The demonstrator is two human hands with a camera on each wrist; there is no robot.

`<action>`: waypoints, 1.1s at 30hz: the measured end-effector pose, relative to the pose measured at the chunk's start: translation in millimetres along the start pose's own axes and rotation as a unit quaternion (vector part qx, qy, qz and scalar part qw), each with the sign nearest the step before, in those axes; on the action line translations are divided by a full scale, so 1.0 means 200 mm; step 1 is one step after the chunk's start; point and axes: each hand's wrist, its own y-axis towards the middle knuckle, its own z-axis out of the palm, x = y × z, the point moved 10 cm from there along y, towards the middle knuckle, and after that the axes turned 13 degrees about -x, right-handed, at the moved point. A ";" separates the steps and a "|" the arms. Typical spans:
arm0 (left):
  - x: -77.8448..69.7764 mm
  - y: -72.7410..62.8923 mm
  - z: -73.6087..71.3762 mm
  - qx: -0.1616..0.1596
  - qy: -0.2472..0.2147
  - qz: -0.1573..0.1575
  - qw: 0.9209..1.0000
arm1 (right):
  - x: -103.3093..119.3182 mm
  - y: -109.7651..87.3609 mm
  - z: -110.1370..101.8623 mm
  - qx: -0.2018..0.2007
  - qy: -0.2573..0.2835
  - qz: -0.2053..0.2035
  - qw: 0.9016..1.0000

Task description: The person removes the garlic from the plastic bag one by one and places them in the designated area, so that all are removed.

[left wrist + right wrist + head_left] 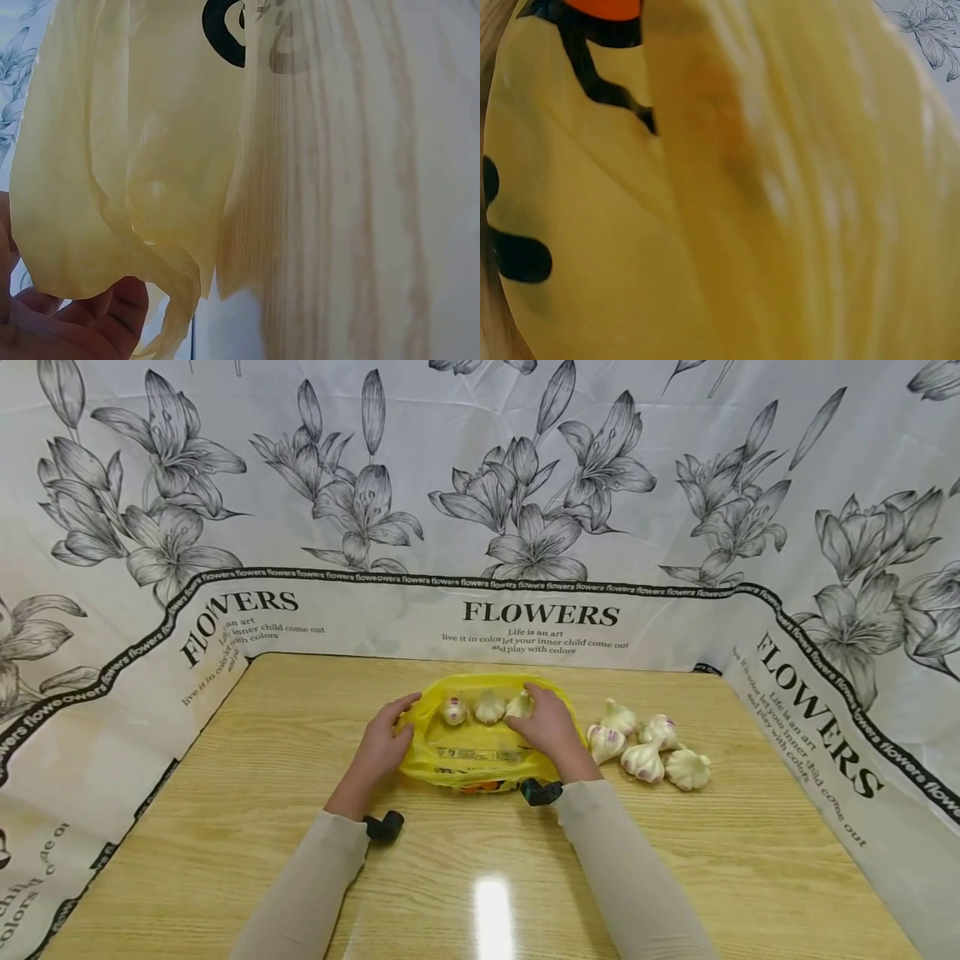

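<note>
A yellow plastic bag (468, 768) lies on the table with its mouth spread wide. My left hand (384, 739) holds the bag's left rim; in the left wrist view its curled fingers (124, 307) are at the thin plastic edge. Inside the bag, a garlic bulb with purple marks (453, 711) and a paler garlic bulb (489, 707) sit side by side. To their right, my right hand (553, 727) reaches over the rim and grips another garlic bulb (519, 703) between thumb and fingers. Yellow plastic fills the right wrist view and hides that hand there.
Several loose garlic bulbs (643, 762) lie in a group on the table just right of the bag. The wooden table (435, 877) is bordered at the back and sides by a flower-printed white cloth (420, 618).
</note>
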 end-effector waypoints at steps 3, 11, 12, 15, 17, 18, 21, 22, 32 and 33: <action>0.00 0.00 0.00 0.001 0.001 -0.002 1.000 | 0.00 0.00 0.01 -0.003 0.002 0.002 1.000; 0.00 -0.01 0.01 0.005 0.000 0.000 1.000 | 0.00 0.00 0.02 -0.002 -0.007 -0.003 1.000; 0.00 0.00 0.01 0.005 -0.001 0.000 1.000 | 0.00 0.00 0.03 0.001 -0.006 -0.002 1.000; 0.00 0.00 0.01 0.007 0.000 -0.003 1.000 | 0.00 0.00 0.04 0.002 0.002 -0.001 1.000; 0.01 0.00 0.01 0.009 0.000 -0.007 1.000 | 0.00 0.01 0.05 0.001 0.006 -0.004 1.000; 0.01 0.00 0.01 0.010 0.000 -0.010 1.000 | 0.01 0.01 0.06 0.001 0.004 -0.010 1.000; 0.02 0.00 0.02 0.012 -0.001 -0.013 1.000 | 0.02 0.02 0.08 -0.002 -0.004 -0.031 1.000; 0.02 0.00 0.02 0.012 -0.001 -0.013 1.000 | 0.03 0.02 0.09 -0.001 -0.010 -0.040 0.999; 0.02 0.01 0.01 0.008 -0.009 -0.005 1.000 | 0.05 0.01 0.18 0.028 -0.029 -0.066 0.997; 0.03 0.01 0.01 0.008 -0.008 -0.007 1.000 | 0.05 0.01 0.18 0.027 -0.022 -0.064 0.997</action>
